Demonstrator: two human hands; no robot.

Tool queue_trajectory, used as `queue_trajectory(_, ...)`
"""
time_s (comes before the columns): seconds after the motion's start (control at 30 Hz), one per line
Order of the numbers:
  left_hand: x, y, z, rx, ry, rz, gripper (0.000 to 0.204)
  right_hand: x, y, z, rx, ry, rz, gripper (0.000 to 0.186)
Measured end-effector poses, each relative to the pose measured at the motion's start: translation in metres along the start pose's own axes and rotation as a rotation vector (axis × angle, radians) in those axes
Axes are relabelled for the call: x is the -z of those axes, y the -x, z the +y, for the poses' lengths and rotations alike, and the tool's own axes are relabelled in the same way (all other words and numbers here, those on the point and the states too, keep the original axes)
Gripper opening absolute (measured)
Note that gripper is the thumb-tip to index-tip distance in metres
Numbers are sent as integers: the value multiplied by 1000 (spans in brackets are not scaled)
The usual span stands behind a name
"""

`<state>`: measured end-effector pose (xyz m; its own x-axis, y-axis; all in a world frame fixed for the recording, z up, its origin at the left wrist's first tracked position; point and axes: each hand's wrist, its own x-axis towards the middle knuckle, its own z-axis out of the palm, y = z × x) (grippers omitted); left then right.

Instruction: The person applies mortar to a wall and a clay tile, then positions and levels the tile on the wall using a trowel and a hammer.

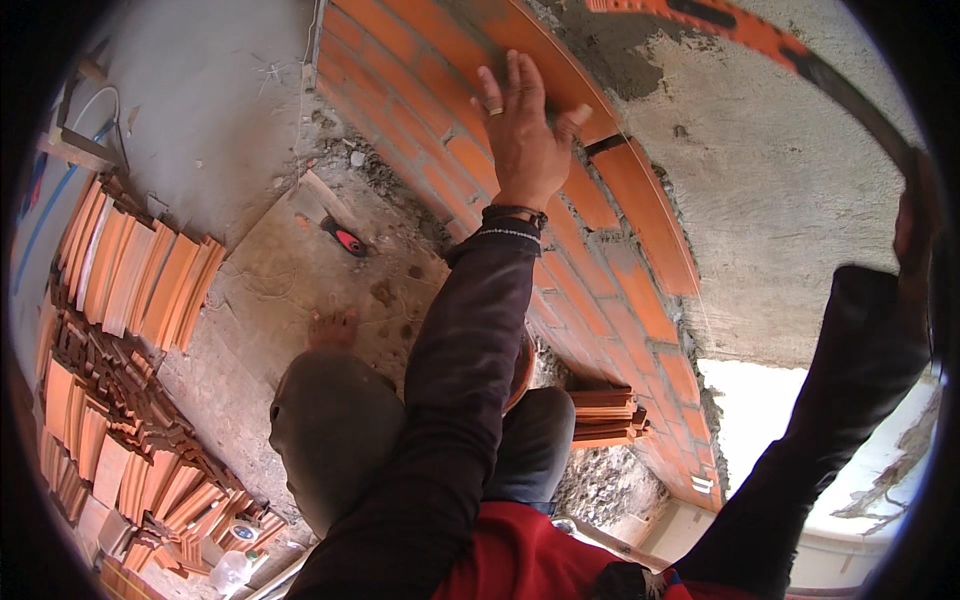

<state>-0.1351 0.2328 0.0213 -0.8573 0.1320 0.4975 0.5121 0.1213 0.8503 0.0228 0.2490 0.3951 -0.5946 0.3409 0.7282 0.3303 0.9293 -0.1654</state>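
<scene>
My left hand (528, 130) is open, its fingers spread over the top course of the orange brick wall (600, 270). Its palm lies against or just above a long flat brick (565, 65); I cannot tell if it touches. A dark gap shows between that brick and the adjoining brick (650, 215). At the far right edge, my right hand (912, 230) is dim and partly cut off. It appears closed round the dark end of a long orange and black tool (735, 25), resembling a spirit level, which curves across the upper right.
Stacked thin orange bricks (135, 270) line the left side, with another stack (605, 415) by the wall's foot. A red-and-black-handled tool (345, 237) lies on the dusty floor. Grey rough plaster (770, 200) is right of the wall. A taut string (705, 315) runs along the bricks.
</scene>
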Motion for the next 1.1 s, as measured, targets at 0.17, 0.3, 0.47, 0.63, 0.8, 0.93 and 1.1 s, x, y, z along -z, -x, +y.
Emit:
queue_trajectory(0.17, -7, 23, -9, 293, 90, 210, 56, 48, 111, 38, -405, -379, -44, 45)
queue_trajectory(0.3, 7, 38, -18, 383, 153, 151, 50, 49, 220, 65, -810, -795, 60, 57)
queue_trajectory(0.47, -2, 48, -28, 425, 416, 110, 32, 54, 352, 70, -1085, -1348, 189, 47)
queue_trajectory(0.63, 10, 57, 15, 182, 276, 23, 28, 43, 398, 46, -1276, -1449, 243, 38)
queue_trajectory(0.8, 13, 65, 57, -122, 106, -105, 36, 58, 425, 28, -1519, -1531, 250, 35)
queue_trajectory(0.93, 5, 76, 75, -201, 93, -180, 50, 64, 442, 23, -1414, -1766, -29, 33)
queue_trajectory(1.1, -3, 80, 82, -231, 44, -155, 65, 64, 444, 24, -1116, -1259, -466, 22)
